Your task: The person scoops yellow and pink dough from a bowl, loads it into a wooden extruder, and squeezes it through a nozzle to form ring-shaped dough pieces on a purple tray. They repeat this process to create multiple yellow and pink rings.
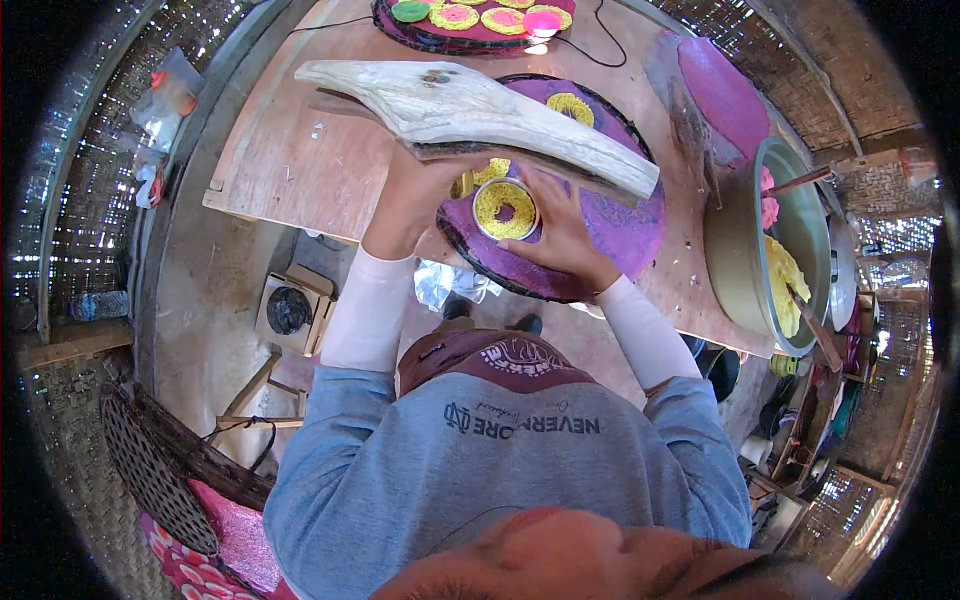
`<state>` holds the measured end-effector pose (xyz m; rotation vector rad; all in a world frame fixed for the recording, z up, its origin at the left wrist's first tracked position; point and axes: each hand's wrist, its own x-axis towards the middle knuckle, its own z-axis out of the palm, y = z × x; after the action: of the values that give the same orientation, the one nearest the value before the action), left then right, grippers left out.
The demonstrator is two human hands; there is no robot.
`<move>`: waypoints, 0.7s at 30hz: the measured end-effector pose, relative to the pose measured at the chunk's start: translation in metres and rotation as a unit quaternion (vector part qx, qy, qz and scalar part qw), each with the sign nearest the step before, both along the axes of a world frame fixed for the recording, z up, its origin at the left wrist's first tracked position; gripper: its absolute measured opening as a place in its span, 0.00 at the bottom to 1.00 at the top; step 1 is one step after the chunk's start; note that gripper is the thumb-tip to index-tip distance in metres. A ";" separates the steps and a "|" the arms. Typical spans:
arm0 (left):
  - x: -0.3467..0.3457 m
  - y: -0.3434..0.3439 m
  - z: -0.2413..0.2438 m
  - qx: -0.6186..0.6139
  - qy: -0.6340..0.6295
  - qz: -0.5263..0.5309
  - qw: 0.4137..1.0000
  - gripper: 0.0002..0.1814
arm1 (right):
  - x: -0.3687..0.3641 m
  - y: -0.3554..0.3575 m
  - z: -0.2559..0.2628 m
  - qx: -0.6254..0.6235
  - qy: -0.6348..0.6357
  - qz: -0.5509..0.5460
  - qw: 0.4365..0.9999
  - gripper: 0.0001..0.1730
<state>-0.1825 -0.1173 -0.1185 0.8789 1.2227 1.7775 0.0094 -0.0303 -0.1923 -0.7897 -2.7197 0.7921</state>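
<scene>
In the head view my right hand (559, 225) curls around a round metal ring mould (505, 209), its fingers against the rim. Inside the ring lies a yellow, crumbly-looking ring of dough or batter (517, 225) with a hole in its middle. The ring rests on a purple cloth on a round dark-rimmed tray (622, 255). My left hand (409, 196) is beside it, its fingers partly hidden under a pale wooden piece (465, 101); a small yellow-toned object shows at its fingertips. More yellow rings (570, 109) lie on the same tray.
At the back of the wooden table (262, 165) stands a second round tray (457, 43) with yellow-and-pink discs and black cables beside it. A large green basin (739, 247) with yellow and pink masses and wooden-handled tools stands at right, near a pink cloth (724, 97).
</scene>
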 end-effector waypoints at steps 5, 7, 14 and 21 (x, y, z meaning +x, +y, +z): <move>0.000 0.002 0.001 0.004 -0.004 -0.011 1.000 0.20 | 0.002 -0.003 0.008 0.056 0.034 -0.027 0.998 0.48; 0.001 0.001 0.006 -0.031 -0.029 -0.013 0.999 0.21 | 0.005 -0.004 0.009 0.047 0.051 -0.019 0.997 0.50; -0.008 -0.013 -0.008 0.040 0.009 0.040 0.998 0.19 | 0.061 -0.012 0.012 0.085 0.023 -0.120 0.989 0.55; 0.003 -0.001 -0.032 0.062 0.363 0.104 0.924 0.21 | 0.075 -0.036 0.007 0.113 0.086 -0.183 0.973 0.47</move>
<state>-0.1793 -0.1185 -0.1504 1.6273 1.7220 1.7576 0.0844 -0.0659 -0.1858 -1.0690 -2.3560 0.4390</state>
